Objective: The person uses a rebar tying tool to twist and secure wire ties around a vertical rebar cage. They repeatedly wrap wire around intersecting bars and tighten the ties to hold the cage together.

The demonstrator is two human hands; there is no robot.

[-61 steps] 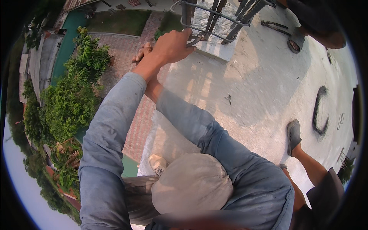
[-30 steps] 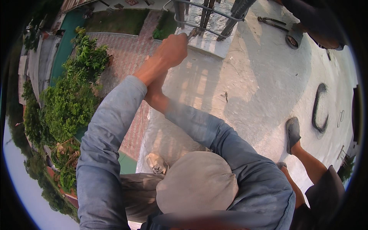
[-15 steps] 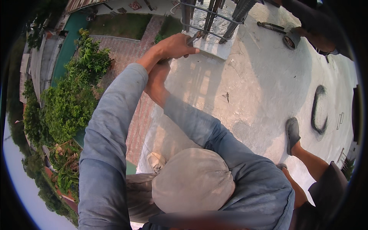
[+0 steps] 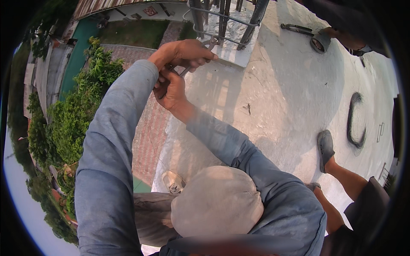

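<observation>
Pincers (image 4: 211, 42), their head beside the steel bars (image 4: 223, 21), are grasped in the right hand (image 4: 173, 91); the left hand (image 4: 190, 51) bends over them, but its half-hidden grip I cannot tell. Right of the bars lies a long-handled tool (image 4: 295, 28), and farther, a dark wire coil (image 4: 351, 123).

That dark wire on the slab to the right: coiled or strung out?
Coiled: the dark wire lies on the pale slab in an elongated loop, its strands bunched thickest along the left side.
</observation>
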